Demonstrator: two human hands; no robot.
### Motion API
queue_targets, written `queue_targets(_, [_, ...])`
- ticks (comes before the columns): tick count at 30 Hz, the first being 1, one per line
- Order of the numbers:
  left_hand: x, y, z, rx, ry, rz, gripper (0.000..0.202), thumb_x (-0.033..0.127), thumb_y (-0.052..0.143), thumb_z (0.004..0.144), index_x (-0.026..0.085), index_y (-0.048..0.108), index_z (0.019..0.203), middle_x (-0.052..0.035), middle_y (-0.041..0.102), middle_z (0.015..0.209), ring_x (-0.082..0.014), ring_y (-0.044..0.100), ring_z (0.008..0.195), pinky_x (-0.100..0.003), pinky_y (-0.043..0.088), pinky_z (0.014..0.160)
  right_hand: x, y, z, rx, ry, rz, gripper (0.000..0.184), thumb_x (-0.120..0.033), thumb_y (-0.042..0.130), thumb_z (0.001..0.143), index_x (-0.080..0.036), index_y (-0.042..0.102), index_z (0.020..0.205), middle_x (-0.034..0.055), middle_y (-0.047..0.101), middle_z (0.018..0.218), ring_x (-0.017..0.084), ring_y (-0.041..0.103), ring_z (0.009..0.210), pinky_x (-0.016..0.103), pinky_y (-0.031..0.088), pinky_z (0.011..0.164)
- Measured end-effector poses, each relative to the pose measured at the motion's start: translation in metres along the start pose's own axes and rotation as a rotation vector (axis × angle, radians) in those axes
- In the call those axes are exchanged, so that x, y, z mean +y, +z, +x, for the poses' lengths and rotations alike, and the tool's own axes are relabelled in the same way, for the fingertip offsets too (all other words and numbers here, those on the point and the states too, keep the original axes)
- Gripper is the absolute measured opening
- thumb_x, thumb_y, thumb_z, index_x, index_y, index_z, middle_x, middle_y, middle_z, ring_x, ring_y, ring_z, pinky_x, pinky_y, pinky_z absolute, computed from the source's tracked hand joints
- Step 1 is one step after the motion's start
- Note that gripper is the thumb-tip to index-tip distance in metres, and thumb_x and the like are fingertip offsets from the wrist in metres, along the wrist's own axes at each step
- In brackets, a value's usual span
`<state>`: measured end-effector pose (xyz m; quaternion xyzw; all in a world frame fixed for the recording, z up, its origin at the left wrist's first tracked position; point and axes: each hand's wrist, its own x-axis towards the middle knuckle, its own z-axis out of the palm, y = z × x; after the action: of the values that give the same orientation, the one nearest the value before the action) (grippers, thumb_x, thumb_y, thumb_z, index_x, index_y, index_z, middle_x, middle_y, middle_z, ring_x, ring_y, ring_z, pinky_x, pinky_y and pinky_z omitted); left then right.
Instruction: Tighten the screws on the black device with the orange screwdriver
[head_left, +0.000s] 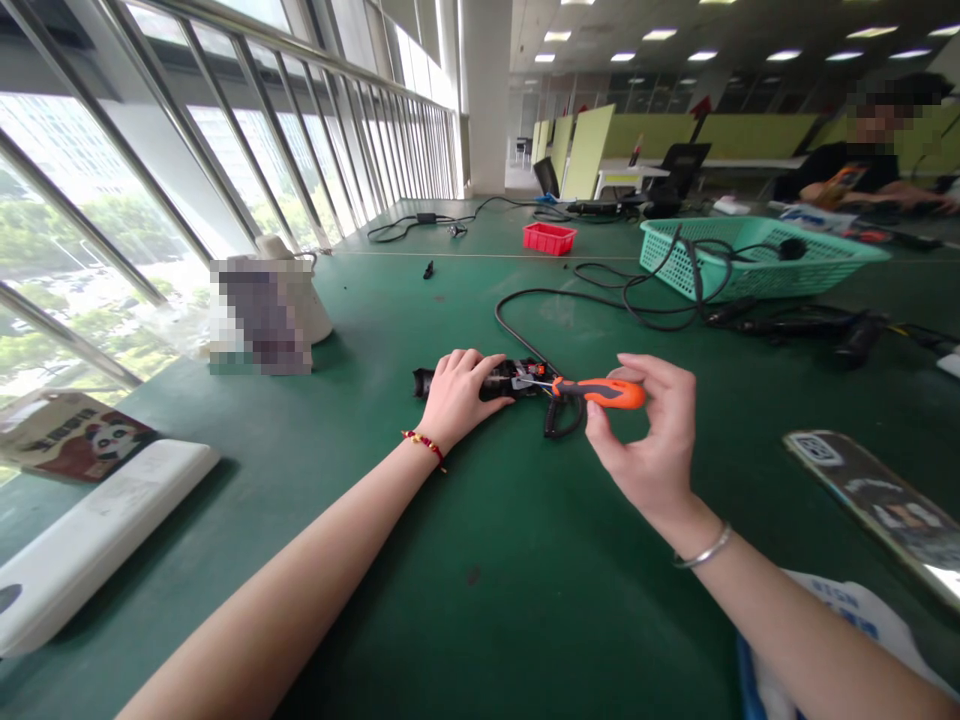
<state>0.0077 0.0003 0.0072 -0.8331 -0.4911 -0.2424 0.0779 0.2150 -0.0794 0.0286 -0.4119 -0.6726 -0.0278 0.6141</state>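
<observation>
A black, tube-shaped corded device [423, 383] lies on the green tabletop, its right end showing exposed inner parts and small wires. My left hand [463, 396] is closed over its middle and hides much of it. In my right hand [654, 430] is a screwdriver [600, 392] with an orange and grey handle, gripped near the handle's end between thumb and fingers. Its shaft points left, and the tip meets or hovers at the exposed parts; contact is too small to make out. From the device's right end runs a black power cord [517, 300].
A teal plastic basket [817, 280] holding cables stands at the back right, near a small red bin [549, 238]. At left are a white oblong case [112, 540] and a panda-printed pack [82, 437]. A phone [877, 500] lies right. Another person [862, 170] sits far right.
</observation>
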Motion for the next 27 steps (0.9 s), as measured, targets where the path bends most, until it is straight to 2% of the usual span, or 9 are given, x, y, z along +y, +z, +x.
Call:
queue_targets(1, [-0.0001,0.0002,0.0000,0.000,0.000,0.001,0.055,0.047,0.069,0.076,0.023,0.055,0.125,-0.0068,0.060,0.103,-0.0269,0.051,0.102,-0.039,0.040,0.090,-0.0003,-0.0002,0.0001,-0.007,-0.004,0.002,0.047,-0.019,0.066,0.072,-0.022,0.049,0.116,0.0071,0.058,0.099,0.021,0.061,0.086,0.040,0.052,0.078])
queue_targets(5, [-0.0001,0.0002,-0.0001,0.000,0.004,0.013,0.057,0.047,0.069,0.076,0.022,0.055,0.125,-0.0067,0.060,0.102,-0.0266,0.051,0.102,-0.038,0.040,0.091,-0.0018,-0.0011,0.0006,-0.077,0.014,-0.080,0.028,-0.023,0.064,0.076,-0.023,0.055,0.102,-0.0037,0.054,0.062,0.018,0.057,0.067,0.040,0.048,0.076])
queue_targets(6, [-0.0001,0.0000,-0.0001,0.000,0.005,0.014,0.057,0.047,0.069,0.076,0.022,0.055,0.125,-0.0068,0.060,0.102,-0.0266,0.051,0.102,-0.038,0.040,0.091,-0.0016,-0.0010,0.0006,-0.080,0.022,-0.089,0.026,-0.024,0.064,0.077,-0.023,0.056,0.101,-0.0042,0.053,0.060,0.018,0.057,0.066,0.040,0.048,0.076])
queue_targets(11, [0.0002,-0.0006,-0.0003,-0.001,0.003,0.009,0.056,0.046,0.069,0.077,0.022,0.055,0.126,-0.0072,0.060,0.103,-0.0270,0.051,0.102,-0.039,0.040,0.090,0.0007,0.0004,0.0003,0.013,-0.023,-0.030,0.043,-0.021,0.066,0.074,-0.022,0.052,0.114,0.0077,0.060,0.102,0.021,0.060,0.089,0.039,0.051,0.077])
queue_targets(13, [-0.0001,-0.0004,-0.0004,0.001,0.004,0.009,0.056,0.046,0.069,0.076,0.023,0.055,0.125,-0.0071,0.060,0.103,-0.0270,0.051,0.102,-0.039,0.040,0.090,0.0000,-0.0001,0.0007,-0.004,-0.045,-0.046,0.039,-0.022,0.066,0.074,-0.022,0.053,0.111,0.0054,0.062,0.094,0.020,0.060,0.084,0.039,0.051,0.078])
queue_targets(16, [-0.0008,0.0000,-0.0005,0.000,0.005,0.009,0.056,0.046,0.069,0.076,0.024,0.055,0.125,-0.0068,0.061,0.103,-0.0268,0.051,0.102,-0.039,0.040,0.090,-0.0018,-0.0011,0.0010,-0.058,-0.050,-0.101,0.023,-0.024,0.065,0.077,-0.024,0.057,0.099,-0.0031,0.056,0.063,0.017,0.057,0.067,0.040,0.049,0.078])
queue_targets(18, [-0.0011,0.0002,-0.0005,-0.002,0.005,0.006,0.056,0.046,0.069,0.077,0.023,0.054,0.126,-0.0070,0.060,0.103,-0.0268,0.051,0.102,-0.039,0.040,0.090,-0.0017,-0.0010,0.0005,-0.050,-0.033,-0.096,0.025,-0.024,0.065,0.077,-0.023,0.056,0.101,-0.0020,0.058,0.067,0.018,0.057,0.069,0.040,0.049,0.077])
queue_targets(22, [-0.0013,0.0003,-0.0001,-0.004,0.005,0.004,0.056,0.047,0.068,0.077,0.022,0.055,0.126,-0.0073,0.060,0.103,-0.0267,0.050,0.102,-0.039,0.040,0.089,0.0002,-0.0002,-0.0008,0.012,-0.047,-0.037,0.044,-0.021,0.067,0.074,-0.022,0.051,0.115,0.0083,0.060,0.103,0.022,0.060,0.089,0.040,0.051,0.078])
queue_targets(27, [-0.0015,0.0001,-0.0001,-0.002,0.010,0.005,0.057,0.047,0.069,0.076,0.022,0.055,0.126,-0.0070,0.060,0.102,-0.0264,0.050,0.102,-0.039,0.040,0.090,-0.0002,-0.0008,-0.0002,-0.054,-0.065,-0.092,0.029,-0.021,0.066,0.076,-0.024,0.056,0.103,-0.0018,0.057,0.068,0.018,0.058,0.070,0.040,0.049,0.075])
